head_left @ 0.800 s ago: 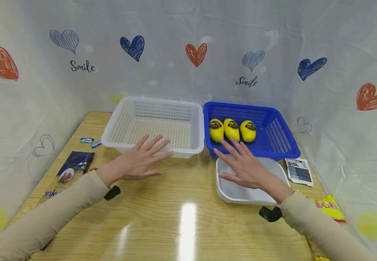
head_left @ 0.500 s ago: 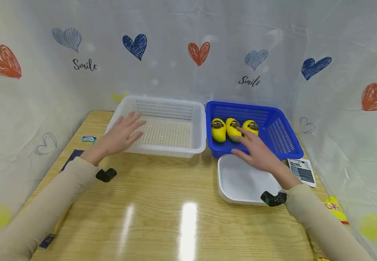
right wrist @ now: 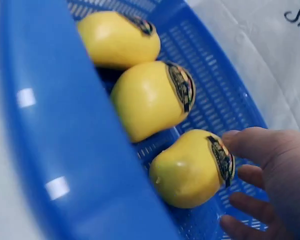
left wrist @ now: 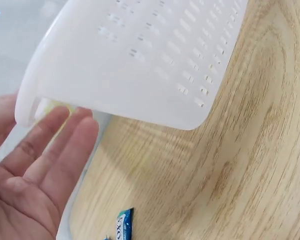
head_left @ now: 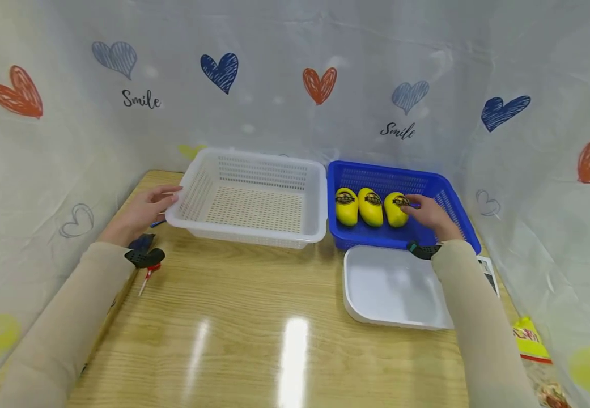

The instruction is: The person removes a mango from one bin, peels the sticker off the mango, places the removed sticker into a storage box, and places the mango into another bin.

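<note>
My left hand (head_left: 144,211) is at the left end of a white perforated basket (head_left: 238,231). In the left wrist view its fingers (left wrist: 65,155) extend loosely below the rim, with the thumb partly hidden behind it; whether they press on it I cannot tell. My right hand (head_left: 433,215) reaches into a blue basket (head_left: 371,242) at the rightmost yellow mango (head_left: 395,211). In the right wrist view, the thumb meets the labelled end of that mango (right wrist: 187,167), and the other fingers are apart from it. Two more mangoes, the middle one (head_left: 370,208) and the left one (head_left: 347,208), lie alongside.
A white tray (head_left: 397,289) stands in front of the blue basket. A red lollipop (head_left: 152,270) lies at left, and a small blue-wrapped candy (left wrist: 124,225) shows below the left hand. A yellow packet (head_left: 531,343) sits at the right edge. A heart-print curtain encloses the table.
Both hands have moved forward from above the table: the left out to the white basket's left rim, the right into the blue basket beside the rightmost mango. The baskets and mangoes keep their places.
</note>
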{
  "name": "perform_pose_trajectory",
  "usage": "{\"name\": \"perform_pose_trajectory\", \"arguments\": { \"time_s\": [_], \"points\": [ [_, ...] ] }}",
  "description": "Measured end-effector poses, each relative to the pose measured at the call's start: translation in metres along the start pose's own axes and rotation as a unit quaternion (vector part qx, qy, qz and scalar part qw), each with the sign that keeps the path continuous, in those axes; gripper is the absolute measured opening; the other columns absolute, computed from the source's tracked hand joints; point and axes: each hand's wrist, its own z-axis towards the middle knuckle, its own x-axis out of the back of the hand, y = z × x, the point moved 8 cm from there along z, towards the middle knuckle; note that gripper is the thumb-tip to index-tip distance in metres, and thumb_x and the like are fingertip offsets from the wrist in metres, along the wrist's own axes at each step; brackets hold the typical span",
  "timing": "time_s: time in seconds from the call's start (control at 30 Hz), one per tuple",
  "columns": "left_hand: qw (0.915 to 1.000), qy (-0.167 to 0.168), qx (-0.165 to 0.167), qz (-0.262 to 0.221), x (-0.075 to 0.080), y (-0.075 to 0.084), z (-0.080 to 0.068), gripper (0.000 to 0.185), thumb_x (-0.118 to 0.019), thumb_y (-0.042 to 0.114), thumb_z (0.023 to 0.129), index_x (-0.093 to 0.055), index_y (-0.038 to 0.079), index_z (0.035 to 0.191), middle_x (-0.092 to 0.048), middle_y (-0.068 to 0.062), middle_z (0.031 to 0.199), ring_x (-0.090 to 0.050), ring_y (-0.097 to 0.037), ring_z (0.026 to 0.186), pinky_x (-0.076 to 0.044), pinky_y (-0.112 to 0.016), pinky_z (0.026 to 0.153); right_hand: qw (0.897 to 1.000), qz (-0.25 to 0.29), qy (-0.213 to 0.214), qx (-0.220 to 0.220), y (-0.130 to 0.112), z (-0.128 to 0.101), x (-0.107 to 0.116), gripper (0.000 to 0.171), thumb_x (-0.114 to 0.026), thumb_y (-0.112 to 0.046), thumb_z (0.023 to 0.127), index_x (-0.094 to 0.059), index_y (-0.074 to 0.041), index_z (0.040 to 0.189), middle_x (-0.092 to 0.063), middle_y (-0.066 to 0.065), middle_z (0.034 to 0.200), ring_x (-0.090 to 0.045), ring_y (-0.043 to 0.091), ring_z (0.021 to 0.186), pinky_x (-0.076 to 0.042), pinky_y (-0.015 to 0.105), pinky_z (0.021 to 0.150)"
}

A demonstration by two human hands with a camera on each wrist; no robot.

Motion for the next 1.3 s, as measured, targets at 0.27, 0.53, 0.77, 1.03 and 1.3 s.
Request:
{"name": "perform_pose_trajectory", "arguments": {
  "time_s": [0.27, 0.53, 0.77, 1.03, 1.3],
  "points": [
    [0.9979, -0.007, 0.01, -0.064, 0.002, -0.01, -0.002, 0.058, -0.052, 0.033, 0.101, -0.034, 0.013, 0.152, -0.045, -0.01, 0.139, -0.056, -0.006, 0.111, -0.051, -0.024, 0.088, 0.998, -0.015, -0.051, 0.017, -0.001, 0.016, -0.013, 0.06, -0.047, -0.026, 0.104, -0.024, 0.003, 0.152, -0.017, 0.033, 0.155, -0.014, 0.051, 0.141, -0.022, 0.064, 0.109],
    [0.9985, -0.012, 0.022, -0.049, 0.004, -0.013, -0.003, 0.06, -0.053, 0.036, 0.1, -0.032, 0.017, 0.154, -0.039, -0.014, 0.147, -0.055, -0.006, 0.111, -0.05, -0.023, 0.089, 0.992, 0.054, -0.113, 0.014, -0.006, 0.019, -0.022, 0.068, -0.053, -0.02, 0.102, -0.016, -0.002, 0.155, -0.006, 0.031, 0.157, -0.014, 0.052, 0.14, -0.029, 0.064, 0.106],
    [0.9983, -0.028, 0.014, -0.049, 0.002, -0.012, -0.004, 0.062, -0.055, 0.035, 0.1, -0.031, 0.017, 0.154, -0.04, -0.014, 0.146, -0.056, -0.005, 0.111, -0.049, -0.021, 0.089, 0.982, 0.131, -0.138, -0.009, -0.005, 0.02, -0.03, 0.074, -0.054, -0.021, 0.102, -0.007, -0.008, 0.158, 0.001, 0.029, 0.158, -0.018, 0.05, 0.14, -0.035, 0.061, 0.104],
    [0.995, -0.058, 0.01, -0.08, -0.001, -0.015, -0.005, 0.059, -0.053, 0.027, 0.102, -0.027, 0.019, 0.155, -0.038, -0.015, 0.147, -0.057, -0.008, 0.112, -0.05, -0.025, 0.09, 0.983, 0.149, -0.095, -0.04, 0.008, 0.01, -0.019, 0.058, -0.047, -0.021, 0.105, -0.022, -0.001, 0.154, -0.017, 0.033, 0.151, -0.033, 0.044, 0.13, -0.032, 0.056, 0.109],
    [0.9929, -0.061, 0.017, -0.101, -0.002, -0.019, -0.003, 0.059, -0.052, 0.026, 0.102, -0.025, 0.02, 0.155, -0.038, -0.013, 0.146, -0.056, -0.014, 0.116, -0.051, -0.027, 0.089, 0.987, 0.156, -0.042, -0.025, -0.005, 0.0, -0.008, 0.061, -0.051, -0.027, 0.103, -0.024, -0.007, 0.155, -0.022, 0.03, 0.151, -0.04, 0.04, 0.125, -0.039, 0.052, 0.105]
  ]
}}
